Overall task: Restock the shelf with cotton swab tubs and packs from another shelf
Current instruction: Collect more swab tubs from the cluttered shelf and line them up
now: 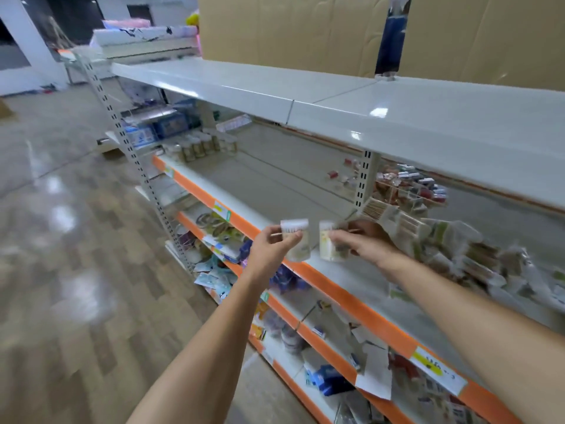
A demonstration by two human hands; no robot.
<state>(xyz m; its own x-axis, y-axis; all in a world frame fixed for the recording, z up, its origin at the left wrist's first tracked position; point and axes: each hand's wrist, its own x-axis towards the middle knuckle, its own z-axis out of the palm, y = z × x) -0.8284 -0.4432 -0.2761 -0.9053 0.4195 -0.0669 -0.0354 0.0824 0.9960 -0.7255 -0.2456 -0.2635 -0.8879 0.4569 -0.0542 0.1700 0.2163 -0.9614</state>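
This is a shop aisle. Long white metal shelves with orange front strips run past the hands, with yellow and green price labels stuck on below the right arm. Small packaged goods crowd the lower tiers, what look like rows of small jars stand beyond the left hand, and a glossy wood-pattern floor stretches away to the left.

Left hand grips one small tub, right hand grips another tub, both above the orange-edged shelf. Swab packs are piled just right, jars far left.
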